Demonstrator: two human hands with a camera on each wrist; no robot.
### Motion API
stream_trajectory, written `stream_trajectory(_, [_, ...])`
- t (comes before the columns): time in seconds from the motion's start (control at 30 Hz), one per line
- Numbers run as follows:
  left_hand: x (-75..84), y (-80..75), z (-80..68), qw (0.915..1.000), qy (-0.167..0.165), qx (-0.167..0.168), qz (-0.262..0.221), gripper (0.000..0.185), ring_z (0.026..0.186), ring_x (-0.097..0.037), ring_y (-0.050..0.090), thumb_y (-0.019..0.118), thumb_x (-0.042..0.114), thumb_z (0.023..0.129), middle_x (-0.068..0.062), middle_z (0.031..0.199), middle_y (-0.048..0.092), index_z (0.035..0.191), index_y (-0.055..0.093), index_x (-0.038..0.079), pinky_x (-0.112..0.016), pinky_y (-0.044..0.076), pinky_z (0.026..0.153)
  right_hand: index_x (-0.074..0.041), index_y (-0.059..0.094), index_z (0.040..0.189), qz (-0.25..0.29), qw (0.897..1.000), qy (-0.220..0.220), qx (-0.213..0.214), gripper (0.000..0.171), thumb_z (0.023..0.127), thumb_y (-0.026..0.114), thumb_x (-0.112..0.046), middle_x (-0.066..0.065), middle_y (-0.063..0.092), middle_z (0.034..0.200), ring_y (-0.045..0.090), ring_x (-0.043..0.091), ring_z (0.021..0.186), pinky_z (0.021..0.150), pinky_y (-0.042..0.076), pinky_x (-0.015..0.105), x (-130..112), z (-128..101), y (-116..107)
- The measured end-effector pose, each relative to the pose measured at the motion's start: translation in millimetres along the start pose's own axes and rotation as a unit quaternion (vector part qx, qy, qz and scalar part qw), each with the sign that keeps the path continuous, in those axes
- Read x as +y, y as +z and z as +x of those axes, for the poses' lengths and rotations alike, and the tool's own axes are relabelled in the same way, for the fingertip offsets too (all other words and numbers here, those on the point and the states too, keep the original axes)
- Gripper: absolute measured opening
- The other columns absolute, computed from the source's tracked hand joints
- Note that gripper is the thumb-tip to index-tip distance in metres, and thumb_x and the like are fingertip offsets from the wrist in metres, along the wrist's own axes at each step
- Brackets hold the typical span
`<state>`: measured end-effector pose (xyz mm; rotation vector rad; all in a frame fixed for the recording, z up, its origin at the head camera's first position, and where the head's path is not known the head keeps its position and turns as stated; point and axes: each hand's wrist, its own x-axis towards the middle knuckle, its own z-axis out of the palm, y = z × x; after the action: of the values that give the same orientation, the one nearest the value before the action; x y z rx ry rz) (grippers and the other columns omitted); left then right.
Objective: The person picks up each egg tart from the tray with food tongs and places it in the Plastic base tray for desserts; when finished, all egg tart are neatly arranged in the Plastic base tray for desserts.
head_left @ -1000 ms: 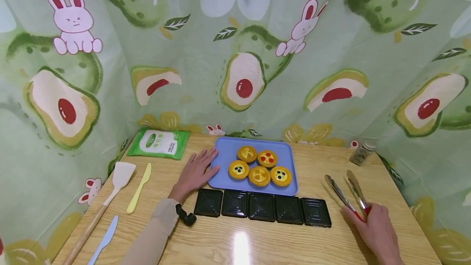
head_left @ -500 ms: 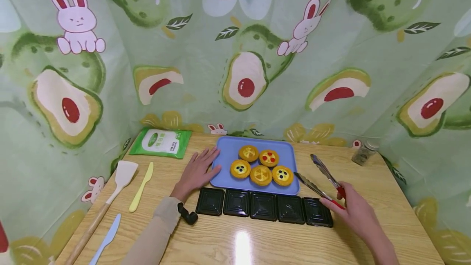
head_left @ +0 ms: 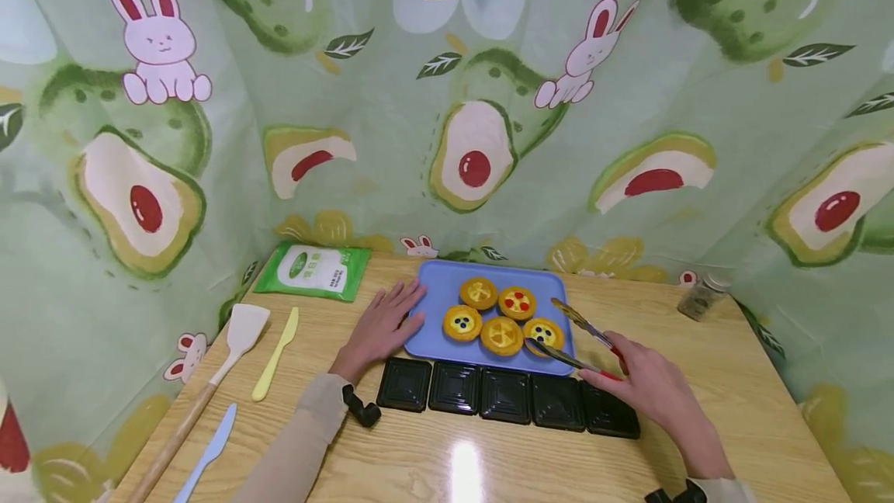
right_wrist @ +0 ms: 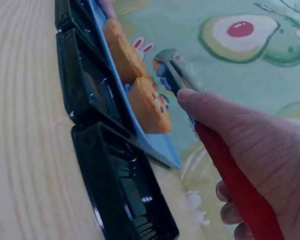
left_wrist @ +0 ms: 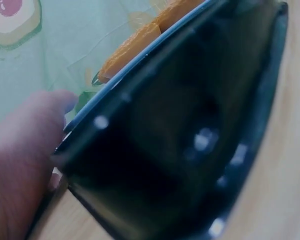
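A person's right hand (head_left: 653, 390), fingers wrapped around the red-handled tongs (head_left: 576, 340), is now reaching over the right end of the blue tray (head_left: 433, 293), the open tong tips straddling the nearest-right tart (head_left: 543, 332); a second ago the tongs were lying well to the right on the wooden table (head_left: 698, 363). The left hand (head_left: 380, 328) is still resting flat, fingers spread, against the tray's left edge. Five black containers (head_left: 506, 394) are lining the near side.
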<state>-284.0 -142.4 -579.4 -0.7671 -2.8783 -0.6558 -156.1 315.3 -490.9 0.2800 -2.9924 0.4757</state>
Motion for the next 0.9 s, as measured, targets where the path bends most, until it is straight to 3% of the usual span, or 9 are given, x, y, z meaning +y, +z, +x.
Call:
stream_trajectory(0.17, [0.8,3.3,2.1,1.0,0.004,-0.004,0.002,0.066,0.16,-0.029,0.02,0.039,0.057,0.109,0.004,0.173,0.024,0.166,0.032,0.026,-0.057,0.014,0.127,-0.01,0.067,0.124,-0.022,1.0,-0.008,0.005,0.072,0.084,0.076,-0.069,-0.006,0.041,0.063,0.038,0.011,0.054,0.046,0.029,0.03,3.5,-3.1,1.7])
stream_trajectory(0.57, [-1.6,1.5,2.1,0.9997,0.008,-0.008,0.023,0.072,0.16,-0.03,0.02,0.045,0.058,0.106,0.001,0.174,0.022,0.167,0.029,0.024,-0.058,0.016,0.126,-0.018,0.066,0.115,-0.015,1.0,-0.016,-0.022,0.062,0.085,0.073,-0.072,-0.008,0.036,0.063,0.035,0.01,0.053,0.045,0.026,0.029,4.0,0.9,9.3])
stream_trajectory(0.8, [-2.4,3.8,2.7,0.9999,0.009,0.003,0.012,0.07,0.159,-0.033,0.022,0.046,0.057,0.105,-0.002,0.173,0.026,0.165,0.036,0.022,-0.06,0.016,0.125,-0.016,0.067,0.114,-0.015,1.0,-0.013,-0.022,0.062,0.085,0.074,-0.07,-0.007,0.034,0.064,0.035,0.01,0.053,0.047,0.025,0.028,3.1,1.1,13.3])
stream_trajectory(0.9, [-2.0,3.6,2.0,0.9999,0.006,0.002,0.011,0.07,0.159,-0.033,0.022,0.047,0.056,0.105,-0.001,0.173,0.026,0.165,0.037,0.022,-0.06,0.016,0.125,-0.013,0.066,0.105,-0.016,1.0,-0.011,-0.017,0.059,0.085,0.075,-0.069,-0.006,0.036,0.064,0.036,0.011,0.054,0.048,0.026,0.029,2.7,1.5,14.3])
